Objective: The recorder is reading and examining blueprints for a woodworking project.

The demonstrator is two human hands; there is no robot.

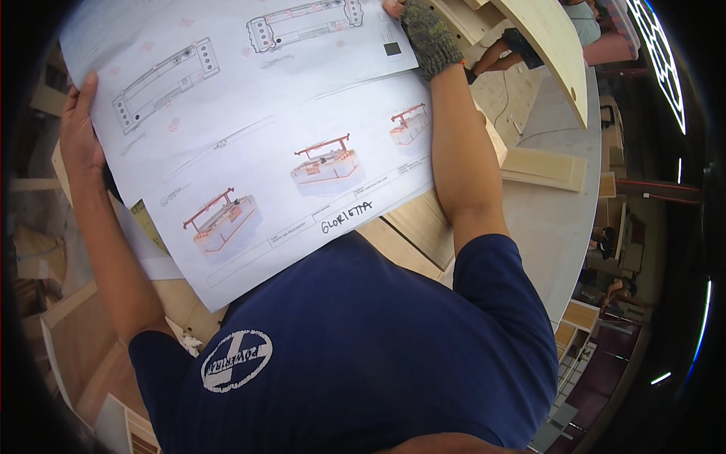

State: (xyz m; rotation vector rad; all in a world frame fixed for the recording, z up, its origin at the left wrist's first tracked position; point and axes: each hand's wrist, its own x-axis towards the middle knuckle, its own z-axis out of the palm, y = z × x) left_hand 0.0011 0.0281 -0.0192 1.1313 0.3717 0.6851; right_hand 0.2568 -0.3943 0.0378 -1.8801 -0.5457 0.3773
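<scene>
Two large printed drawing sheets are spread in front of my chest, partly overlapping. The upper drawing sheet (pixel 227 106) carries line plans; the lower drawing sheet (pixel 272 204) shows small red-and-tan booth pictures and a handwritten word along its bottom edge. My left hand (pixel 82 140), bare, is closed on the left edge, with its thumb up and its other fingers partly behind the paper. At the upper right corner my right hand (pixel 429 38), in a grey knit glove with a bare fingertip, grips the upper sheet. The lower sheet's bottom edge hangs by my dark blue shirt.
Light wooden panels (pixel 548 168) and a curved wooden piece (pixel 541 45) lie beyond my right arm. Another person's leg (pixel 495 57) shows at the upper right. A curved wooden part (pixel 79 333) stands at the lower left. Cabinets and shelving line the right side.
</scene>
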